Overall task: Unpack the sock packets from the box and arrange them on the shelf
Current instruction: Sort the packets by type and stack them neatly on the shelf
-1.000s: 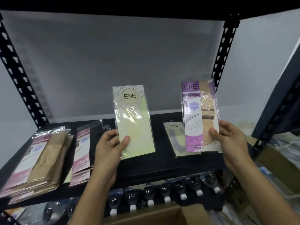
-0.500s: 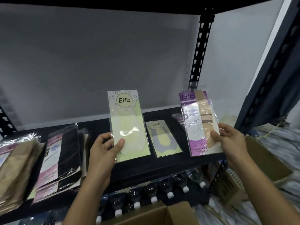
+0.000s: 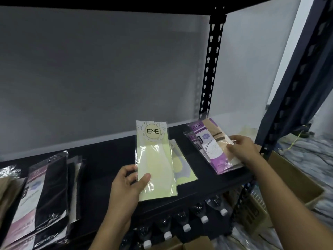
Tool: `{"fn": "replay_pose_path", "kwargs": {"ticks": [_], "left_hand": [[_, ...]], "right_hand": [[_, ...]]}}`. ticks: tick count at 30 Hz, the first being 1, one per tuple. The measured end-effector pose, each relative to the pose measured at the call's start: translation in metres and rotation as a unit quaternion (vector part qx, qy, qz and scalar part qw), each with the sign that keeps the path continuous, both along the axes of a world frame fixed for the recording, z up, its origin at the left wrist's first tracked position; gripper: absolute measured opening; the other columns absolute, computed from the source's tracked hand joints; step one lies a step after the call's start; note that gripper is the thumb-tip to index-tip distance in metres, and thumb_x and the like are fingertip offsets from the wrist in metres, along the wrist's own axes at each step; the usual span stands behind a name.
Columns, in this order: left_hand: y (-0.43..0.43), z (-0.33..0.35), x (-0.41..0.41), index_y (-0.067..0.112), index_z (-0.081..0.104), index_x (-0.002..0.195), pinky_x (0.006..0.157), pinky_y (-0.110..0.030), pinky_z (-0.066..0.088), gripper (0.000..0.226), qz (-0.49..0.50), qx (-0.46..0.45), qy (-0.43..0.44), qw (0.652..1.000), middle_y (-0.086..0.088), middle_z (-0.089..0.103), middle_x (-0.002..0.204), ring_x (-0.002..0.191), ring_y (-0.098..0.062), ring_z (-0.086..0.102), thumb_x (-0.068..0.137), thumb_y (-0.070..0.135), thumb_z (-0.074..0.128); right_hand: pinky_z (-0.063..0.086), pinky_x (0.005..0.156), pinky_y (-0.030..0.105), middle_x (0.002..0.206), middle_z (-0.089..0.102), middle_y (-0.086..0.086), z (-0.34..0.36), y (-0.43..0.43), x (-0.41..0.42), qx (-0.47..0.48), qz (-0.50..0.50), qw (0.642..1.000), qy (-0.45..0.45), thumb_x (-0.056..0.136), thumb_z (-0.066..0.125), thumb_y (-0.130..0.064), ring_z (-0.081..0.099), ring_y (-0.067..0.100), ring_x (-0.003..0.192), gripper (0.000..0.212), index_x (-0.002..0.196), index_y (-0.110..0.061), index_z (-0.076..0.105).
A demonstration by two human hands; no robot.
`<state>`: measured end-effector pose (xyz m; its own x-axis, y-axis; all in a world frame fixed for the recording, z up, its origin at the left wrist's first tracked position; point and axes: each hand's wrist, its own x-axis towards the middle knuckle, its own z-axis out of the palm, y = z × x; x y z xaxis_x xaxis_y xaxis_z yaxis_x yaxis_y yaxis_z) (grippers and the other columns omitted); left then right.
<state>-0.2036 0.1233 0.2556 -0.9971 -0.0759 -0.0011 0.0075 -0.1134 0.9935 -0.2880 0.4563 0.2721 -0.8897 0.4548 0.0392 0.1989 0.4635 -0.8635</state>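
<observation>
- A cardboard box [image 3: 198,245] below the shelf [image 3: 100,159] is cut off by the frame, its contents unseen.
- The left hand [image 3: 126,188] pinches a yellow sock packet [image 3: 155,165] by its lower left edge — upright above the shelf's front.
- The right hand [image 3: 243,152] grips a purple packet [image 3: 214,150] by its right side — low over the shelf's right end.

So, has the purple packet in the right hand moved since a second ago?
Yes. The purple packet in the right hand has tipped from upright to nearly flat, down toward the shelf near the foot of the rear post.
</observation>
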Motion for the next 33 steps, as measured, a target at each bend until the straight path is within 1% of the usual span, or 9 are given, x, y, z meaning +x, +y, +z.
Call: {"fn": "replay_pose_path", "kwargs": {"ticks": [8,11,14,19,23,25,28,31,33], "left_hand": [[0.004,-0.010,-0.014,0.008,0.056,0.111,0.081,-0.042,0.057,0.029,-0.004,-0.005,-0.012,1.000,-0.008,0.077,0.099,0.089,-0.027,0.075,0.086,0.003,0.069],[0.004,-0.011,-0.017,0.010,0.056,0.111,0.091,-0.051,0.055,0.030,0.001,-0.009,-0.013,1.000,-0.006,0.077,0.099,0.094,-0.030,0.073,0.085,0.006,0.071],[0.005,-0.012,-0.017,0.011,0.057,0.110,0.090,-0.053,0.055,0.029,0.001,-0.003,-0.016,1.000,-0.006,0.077,0.100,0.092,-0.029,0.074,0.085,0.007,0.071],[0.009,-0.009,-0.011,0.010,0.057,0.110,0.089,-0.051,0.056,0.029,0.007,0.007,-0.014,1.000,-0.006,0.077,0.100,0.093,-0.030,0.073,0.085,0.006,0.071],[0.013,-0.002,-0.003,0.010,0.056,0.110,0.090,-0.048,0.055,0.029,0.007,0.023,-0.009,1.000,-0.004,0.077,0.101,0.095,-0.026,0.073,0.085,0.005,0.070],[0.014,0.001,-0.001,0.012,0.056,0.109,0.088,-0.047,0.055,0.029,0.013,0.025,-0.007,1.000,-0.004,0.077,0.101,0.095,-0.026,0.073,0.085,0.006,0.070],[0.019,0.005,0.000,0.014,0.056,0.109,0.077,-0.044,0.058,0.028,0.026,0.026,-0.006,0.999,-0.008,0.075,0.101,0.089,-0.026,0.074,0.085,0.008,0.071],[0.027,0.006,-0.002,0.015,0.056,0.110,0.085,-0.053,0.056,0.029,0.031,0.018,-0.013,0.999,-0.010,0.073,0.102,0.093,-0.030,0.072,0.085,0.011,0.072],[0.033,0.005,-0.005,0.015,0.056,0.110,0.089,-0.058,0.054,0.030,0.032,0.011,-0.022,0.999,-0.012,0.073,0.103,0.095,-0.032,0.072,0.085,0.012,0.073]], "right_hand": [[0.044,0.097,0.045,0.110,0.068,0.006,-0.023,0.008,-0.027,0.154,-0.010,0.983,-0.098,0.084,0.059,-0.023,0.059,0.031,0.105,0.034,0.117,-0.019,0.065],[0.043,0.100,0.045,0.115,0.068,0.005,-0.026,0.009,-0.029,0.146,-0.018,0.984,-0.100,0.082,0.065,-0.026,0.058,0.029,0.110,0.035,0.116,-0.016,0.065],[0.042,0.101,0.045,0.113,0.068,0.003,-0.023,0.009,-0.026,0.130,-0.031,0.988,-0.073,0.080,0.068,-0.026,0.058,0.028,0.111,0.036,0.114,-0.016,0.066],[0.045,0.097,0.047,0.092,0.064,-0.003,-0.007,-0.001,-0.012,0.114,-0.033,0.993,0.025,0.083,0.067,-0.021,0.060,0.022,0.097,0.023,0.105,-0.015,0.069],[0.040,0.077,0.025,0.089,0.063,-0.002,0.008,-0.017,0.006,0.085,-0.006,0.992,0.096,0.086,0.065,-0.017,0.058,0.016,0.083,0.018,0.103,-0.013,0.069],[0.040,0.075,0.024,0.087,0.064,-0.001,0.008,-0.025,0.016,0.052,0.017,0.991,0.123,0.085,0.066,-0.016,0.058,0.016,0.079,0.017,0.102,-0.012,0.069],[0.046,0.072,0.028,0.083,0.064,-0.003,-0.003,-0.030,0.028,0.033,0.030,0.990,0.137,0.084,0.068,-0.020,0.057,0.014,0.070,0.013,0.097,-0.016,0.069],[0.043,0.066,0.024,0.092,0.063,0.002,-0.020,-0.028,0.034,0.071,0.045,0.990,0.112,0.084,0.068,-0.022,0.056,0.015,0.072,0.016,0.100,-0.019,0.067],[0.045,0.074,0.029,0.099,0.061,0.004,-0.028,-0.023,0.036,0.103,0.041,0.989,0.101,0.083,0.068,-0.024,0.057,0.018,0.080,0.021,0.103,-0.018,0.066]]}}
